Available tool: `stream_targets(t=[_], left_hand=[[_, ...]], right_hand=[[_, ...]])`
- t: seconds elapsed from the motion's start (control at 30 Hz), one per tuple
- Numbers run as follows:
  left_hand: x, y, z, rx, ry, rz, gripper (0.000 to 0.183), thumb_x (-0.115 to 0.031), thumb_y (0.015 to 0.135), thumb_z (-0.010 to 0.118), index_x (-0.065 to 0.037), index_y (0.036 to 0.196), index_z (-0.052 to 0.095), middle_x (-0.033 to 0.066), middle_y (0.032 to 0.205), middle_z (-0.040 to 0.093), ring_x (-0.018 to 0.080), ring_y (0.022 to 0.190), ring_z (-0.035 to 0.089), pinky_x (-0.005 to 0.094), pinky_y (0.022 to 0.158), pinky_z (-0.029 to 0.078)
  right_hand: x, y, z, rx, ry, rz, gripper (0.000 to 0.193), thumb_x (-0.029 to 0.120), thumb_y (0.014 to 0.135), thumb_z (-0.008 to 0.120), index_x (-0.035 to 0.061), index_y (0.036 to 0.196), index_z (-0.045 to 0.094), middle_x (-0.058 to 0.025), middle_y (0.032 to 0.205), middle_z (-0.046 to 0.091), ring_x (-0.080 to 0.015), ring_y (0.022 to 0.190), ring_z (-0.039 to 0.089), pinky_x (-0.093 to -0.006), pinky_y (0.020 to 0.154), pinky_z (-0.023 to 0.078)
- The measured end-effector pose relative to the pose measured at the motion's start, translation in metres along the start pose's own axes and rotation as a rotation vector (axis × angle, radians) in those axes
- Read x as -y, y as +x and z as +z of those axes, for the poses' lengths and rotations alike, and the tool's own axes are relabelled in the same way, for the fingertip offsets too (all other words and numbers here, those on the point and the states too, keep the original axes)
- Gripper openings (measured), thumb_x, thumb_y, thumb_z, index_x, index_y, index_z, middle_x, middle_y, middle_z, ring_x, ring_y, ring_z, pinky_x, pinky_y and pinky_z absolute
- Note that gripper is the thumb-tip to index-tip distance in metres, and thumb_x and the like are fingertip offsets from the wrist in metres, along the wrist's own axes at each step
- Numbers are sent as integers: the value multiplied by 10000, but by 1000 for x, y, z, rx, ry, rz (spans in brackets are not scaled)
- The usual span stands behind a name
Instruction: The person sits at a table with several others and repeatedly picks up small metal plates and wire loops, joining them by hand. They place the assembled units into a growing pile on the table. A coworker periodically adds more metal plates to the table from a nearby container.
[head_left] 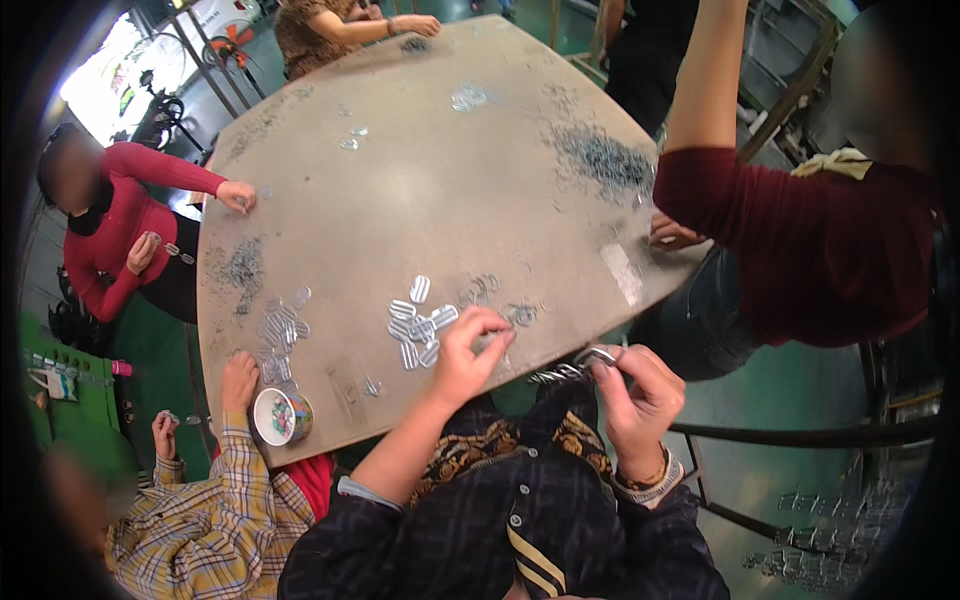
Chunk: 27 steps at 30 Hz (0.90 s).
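My right hand (640, 398) is closed on the end of a chain of shiny metal links (562, 373), in front of the table's near edge. The chain trails leftward from the fingers. My left hand (470, 352) is over the tabletop with thumb and fingertips pinched; anything between them is too small to make out. Small wire rings (521, 314) lie in loose groups just beyond that hand. To its left is a pile of flat silver oval links (408, 327), each slotted down the middle.
On the large table (370, 220) are more oval links (280, 330) and a dark heap of rings (605, 160). A paper tub (283, 417) of small coloured pieces stands at the near left edge. Co-workers sit or stand around, one close on the right (800, 240).
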<state>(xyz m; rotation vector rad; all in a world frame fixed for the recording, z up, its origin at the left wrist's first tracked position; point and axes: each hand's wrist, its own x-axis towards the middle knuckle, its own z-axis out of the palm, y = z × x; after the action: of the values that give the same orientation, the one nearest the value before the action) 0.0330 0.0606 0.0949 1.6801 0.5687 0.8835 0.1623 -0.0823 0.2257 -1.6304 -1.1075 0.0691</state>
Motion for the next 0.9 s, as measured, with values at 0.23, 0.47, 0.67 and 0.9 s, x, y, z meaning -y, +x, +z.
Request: stream_targets(t=[0.23,0.47,0.67,0.9], left_hand=[[45,-31,18,7,301,163,148,-131,795,727,-39,883,650,106,908,615,309,898,584,401,795,463],[57,-40,20,2,418,252,188,-148,781,739,-47,914,653,102,962,604,308,940,566,405,811,463],[59,-42,20,-20,414,253,173,-131,765,743,-46,888,655,109,963,601,315,940,569,412,818,473],[64,-42,17,-58,399,237,140,-88,749,728,-27,851,654,142,957,612,337,934,576,423,815,482]], right_hand=[[22,39,-21,-181,78,-78,67,-92,822,685,-71,885,679,-56,729,621,-88,619,533,-214,545,391],[59,79,-45,-389,140,-159,55,-25,892,676,-56,937,681,-26,784,648,-44,633,547,-171,572,419],[90,113,-89,-514,140,-266,139,78,917,688,-46,979,695,-17,770,657,-38,627,553,-173,545,404],[132,130,-166,-596,72,-456,179,84,921,682,-35,1054,697,-41,865,699,-61,708,617,-184,579,428]])
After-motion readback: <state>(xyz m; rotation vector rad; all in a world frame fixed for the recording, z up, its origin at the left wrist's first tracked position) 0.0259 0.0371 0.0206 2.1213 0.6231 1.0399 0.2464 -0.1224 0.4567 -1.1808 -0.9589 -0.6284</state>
